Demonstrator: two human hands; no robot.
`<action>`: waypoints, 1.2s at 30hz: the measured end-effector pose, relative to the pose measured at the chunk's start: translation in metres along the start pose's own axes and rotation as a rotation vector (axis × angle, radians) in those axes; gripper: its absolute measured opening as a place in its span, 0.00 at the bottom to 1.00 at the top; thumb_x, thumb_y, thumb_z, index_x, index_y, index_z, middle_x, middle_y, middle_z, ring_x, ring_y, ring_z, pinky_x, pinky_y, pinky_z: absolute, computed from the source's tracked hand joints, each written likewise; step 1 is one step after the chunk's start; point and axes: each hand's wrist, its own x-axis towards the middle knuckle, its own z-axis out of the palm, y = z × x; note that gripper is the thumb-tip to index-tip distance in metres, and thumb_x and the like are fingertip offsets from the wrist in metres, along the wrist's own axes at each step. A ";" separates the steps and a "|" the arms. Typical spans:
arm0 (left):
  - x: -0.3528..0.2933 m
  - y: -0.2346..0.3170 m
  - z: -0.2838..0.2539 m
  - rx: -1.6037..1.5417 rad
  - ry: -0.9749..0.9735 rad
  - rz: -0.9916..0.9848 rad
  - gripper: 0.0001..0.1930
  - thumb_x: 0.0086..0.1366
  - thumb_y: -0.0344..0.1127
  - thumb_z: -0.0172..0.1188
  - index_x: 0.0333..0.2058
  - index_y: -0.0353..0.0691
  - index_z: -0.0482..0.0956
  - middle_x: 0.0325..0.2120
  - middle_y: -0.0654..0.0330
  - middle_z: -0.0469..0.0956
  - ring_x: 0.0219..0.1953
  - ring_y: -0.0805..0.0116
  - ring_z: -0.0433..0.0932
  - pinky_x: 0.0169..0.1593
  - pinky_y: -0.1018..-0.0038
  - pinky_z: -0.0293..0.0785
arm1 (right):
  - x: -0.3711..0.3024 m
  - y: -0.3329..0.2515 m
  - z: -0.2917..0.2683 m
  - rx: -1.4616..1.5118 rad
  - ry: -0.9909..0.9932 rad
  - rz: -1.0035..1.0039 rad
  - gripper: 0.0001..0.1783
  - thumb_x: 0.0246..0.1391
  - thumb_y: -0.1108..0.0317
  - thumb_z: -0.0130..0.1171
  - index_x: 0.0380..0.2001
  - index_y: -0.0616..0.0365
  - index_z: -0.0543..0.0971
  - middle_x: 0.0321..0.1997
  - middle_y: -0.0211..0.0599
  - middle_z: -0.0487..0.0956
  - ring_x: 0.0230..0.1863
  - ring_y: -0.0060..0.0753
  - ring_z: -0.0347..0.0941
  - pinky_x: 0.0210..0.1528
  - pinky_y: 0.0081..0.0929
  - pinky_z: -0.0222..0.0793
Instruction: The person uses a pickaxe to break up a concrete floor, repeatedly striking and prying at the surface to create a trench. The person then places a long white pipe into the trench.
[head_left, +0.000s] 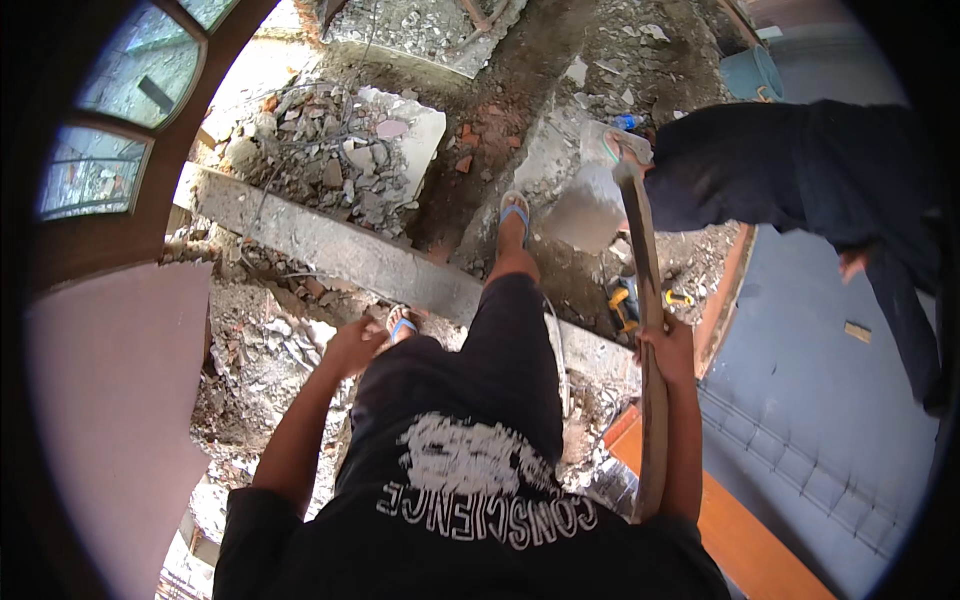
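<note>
At right, our right hand (672,351) has its fingers clamped around the long wooden plank (655,425); our left hand (352,347) is empty, fingers loosely curled. We judge the plank stiff, heavyish, best gripped mid-length.

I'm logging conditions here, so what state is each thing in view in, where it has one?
Left hand: empty, fingers loosely curled
Right hand: closed around the timber
Timber: held, alongside the right forearm
Yellow-and-black tool: unheld, partly hidden behind the timber
Sandals: worn
Rubble: broken, heaped
</note>
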 end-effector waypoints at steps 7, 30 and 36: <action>0.103 0.276 0.008 -0.632 -0.327 0.431 0.39 0.63 0.57 0.58 0.60 0.29 0.62 0.47 0.39 0.74 0.49 0.55 0.76 0.52 0.64 0.71 | 0.312 -0.082 0.053 0.043 -0.209 -0.186 0.13 0.45 0.73 0.62 0.35 0.71 0.76 0.20 0.40 0.75 0.15 0.32 0.74 0.17 0.29 0.71; 0.484 0.323 -0.005 -1.102 -0.262 0.057 0.31 0.48 0.35 0.64 0.52 0.31 0.69 0.29 0.51 0.77 0.29 0.64 0.77 0.32 0.66 0.74 | 0.733 -0.119 0.288 0.108 0.027 -0.099 0.21 0.49 0.77 0.57 0.47 0.65 0.66 0.27 0.45 0.72 0.19 0.41 0.72 0.21 0.38 0.77; 0.482 0.332 0.006 -1.255 -0.388 -0.029 0.21 0.51 0.30 0.65 0.43 0.29 0.72 0.23 0.58 0.76 0.21 0.71 0.75 0.24 0.75 0.73 | 0.723 -0.118 0.291 -0.054 -0.100 -0.087 0.31 0.49 0.79 0.53 0.56 0.52 0.55 0.48 0.47 0.65 0.36 0.46 0.71 0.23 0.43 0.79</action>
